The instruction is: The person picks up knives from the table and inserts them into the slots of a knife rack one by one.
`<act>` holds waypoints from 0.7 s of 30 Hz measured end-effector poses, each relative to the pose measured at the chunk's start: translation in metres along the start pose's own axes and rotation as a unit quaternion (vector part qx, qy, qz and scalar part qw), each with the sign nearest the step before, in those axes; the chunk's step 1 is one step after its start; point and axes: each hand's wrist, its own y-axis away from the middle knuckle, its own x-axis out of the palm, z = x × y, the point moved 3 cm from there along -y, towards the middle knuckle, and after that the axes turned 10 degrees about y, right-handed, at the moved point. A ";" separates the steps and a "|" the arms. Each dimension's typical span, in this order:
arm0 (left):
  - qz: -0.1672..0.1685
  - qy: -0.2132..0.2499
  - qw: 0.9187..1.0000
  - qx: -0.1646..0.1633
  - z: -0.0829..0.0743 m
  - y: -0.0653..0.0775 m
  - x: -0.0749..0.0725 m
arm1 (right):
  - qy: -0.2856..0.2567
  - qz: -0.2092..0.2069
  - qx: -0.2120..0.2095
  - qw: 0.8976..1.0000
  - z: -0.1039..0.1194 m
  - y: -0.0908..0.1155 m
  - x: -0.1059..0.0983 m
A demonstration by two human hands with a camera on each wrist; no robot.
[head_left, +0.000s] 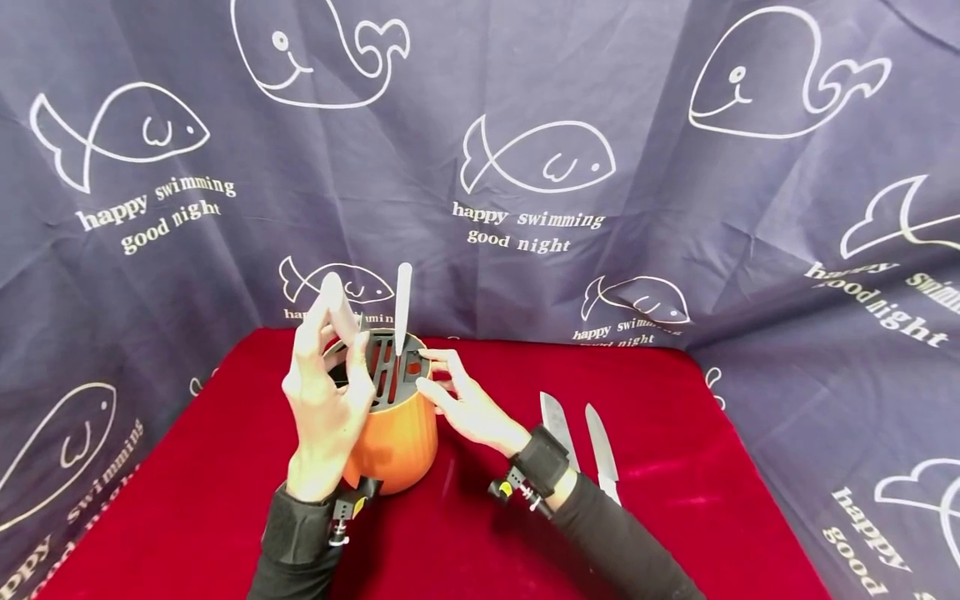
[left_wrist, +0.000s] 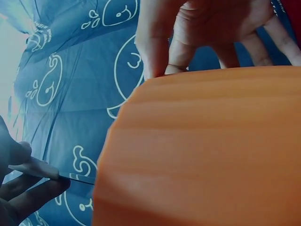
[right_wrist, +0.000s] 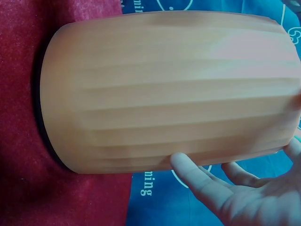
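An orange, ribbed knife holder [head_left: 397, 446] stands upright, its black slotted top [head_left: 386, 387] facing up. My left hand [head_left: 326, 408] is over its left side and pinches the pale handle [left_wrist: 42, 167] of a knife. A thin strip of that knife's blade [left_wrist: 77, 179] shows before the holder hides the rest. Another knife [head_left: 403, 296] stands in the slotted top, white handle up. From the right, my right hand [head_left: 468, 404] holds the holder at its rim, thumb and forefinger on the edge. In the right wrist view, a fingertip [right_wrist: 179, 160] rests against the ribbed side.
Two knives lie on the red cloth [head_left: 480, 517] to the right: a broad blade [head_left: 557, 421] and a pointed blade [head_left: 600, 437]. My right forearm partly covers them. A blue-grey curtain [head_left: 525, 292] with fish drawings hangs behind and at both sides.
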 end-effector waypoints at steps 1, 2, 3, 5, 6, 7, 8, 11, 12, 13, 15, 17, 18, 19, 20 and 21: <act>0.002 -0.002 1.000 0.000 0.001 0.000 0.000 | 0.000 -0.001 -0.002 1.000 0.000 0.000 0.000; 0.003 -0.004 1.000 0.001 0.001 0.001 0.001 | 0.000 -0.002 -0.004 1.000 0.000 0.000 0.000; 0.003 -0.006 1.000 0.001 0.002 0.001 0.001 | 0.000 -0.003 -0.004 1.000 0.000 0.000 0.000; 0.003 -0.013 1.000 0.001 0.004 0.002 0.002 | -0.001 -0.003 -0.006 1.000 0.000 -0.001 0.000; 0.004 -0.016 1.000 0.000 0.005 0.003 0.002 | 0.000 -0.004 -0.008 1.000 0.000 -0.001 0.000; 0.003 -0.019 1.000 0.000 0.006 0.003 0.002 | 0.001 -0.004 -0.007 1.000 0.000 -0.001 0.000; 0.004 -0.021 1.000 -0.002 0.007 0.004 0.002 | 0.003 -0.004 -0.006 1.000 0.000 -0.001 0.000; 0.007 -0.026 1.000 -0.002 0.010 0.005 0.002 | 0.009 -0.003 -0.001 1.000 0.000 0.000 0.000; 0.008 -0.026 1.000 -0.001 0.011 0.005 0.002 | 0.011 -0.003 0.000 1.000 0.000 0.000 0.000; 0.009 -0.027 1.000 0.000 0.012 0.006 0.002 | 0.013 -0.003 0.002 1.000 0.000 0.000 0.000; 0.013 -0.031 0.999 0.001 0.014 0.006 0.002 | 0.013 -0.001 0.003 1.000 0.000 0.000 0.000; 0.018 -0.034 0.999 -0.001 0.016 0.008 0.003 | 0.013 0.000 0.002 1.000 0.000 0.000 0.000; 0.020 -0.036 0.999 -0.001 0.017 0.008 0.003 | 0.014 0.000 0.002 1.000 0.000 0.000 0.000; 0.021 -0.040 0.999 -0.002 0.018 0.009 0.003 | 0.014 -0.001 0.001 1.000 0.000 0.000 0.000; 0.024 -0.041 0.999 -0.003 0.019 0.009 0.003 | 0.013 -0.001 0.000 1.000 0.000 0.000 0.000; 0.025 -0.042 0.999 -0.003 0.019 0.010 0.003 | 0.014 -0.002 -0.001 1.000 0.000 0.000 0.000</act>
